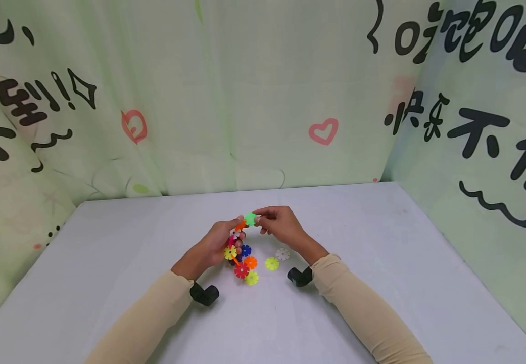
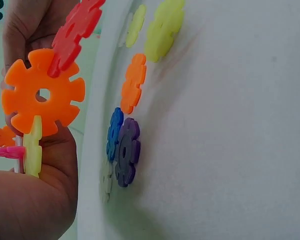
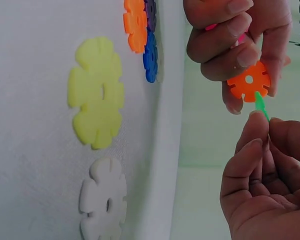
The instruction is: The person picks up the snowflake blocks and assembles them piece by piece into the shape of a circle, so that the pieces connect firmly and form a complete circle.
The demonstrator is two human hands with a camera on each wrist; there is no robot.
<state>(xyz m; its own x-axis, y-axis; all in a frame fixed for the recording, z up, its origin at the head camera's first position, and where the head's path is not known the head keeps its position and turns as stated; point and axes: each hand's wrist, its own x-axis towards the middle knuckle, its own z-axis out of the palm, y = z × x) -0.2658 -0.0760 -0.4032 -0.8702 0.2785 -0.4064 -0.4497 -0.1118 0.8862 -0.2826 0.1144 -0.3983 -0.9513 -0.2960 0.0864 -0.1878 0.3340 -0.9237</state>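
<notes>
My left hand (image 1: pixel 210 245) grips a chain of slotted plastic flower discs above the table. In the left wrist view, a red disc (image 2: pixel 77 32) slots into an orange disc (image 2: pixel 22 97) at the chain's lower end, followed by a yellow disc (image 2: pixel 34 157) and a pink disc (image 2: pixel 9 151). Part of the chain is hidden behind my left fingers. At the upper end, another orange disc (image 3: pixel 240 90) meets a green disc (image 3: pixel 260 103) at its edge. My right hand (image 1: pixel 283 225) pinches that green disc between thumb and fingertip.
Loose discs lie on the white table (image 1: pixel 335 313) below my hands: blue (image 1: pixel 246 251), orange (image 1: pixel 251 262), purple (image 2: pixel 126 160), white (image 1: pixel 283 254) and two yellow ones (image 1: pixel 272 263). Printed curtains (image 1: pixel 253 101) enclose the back and sides. Black wrist-worn devices (image 1: pixel 204 294) sit on both arms.
</notes>
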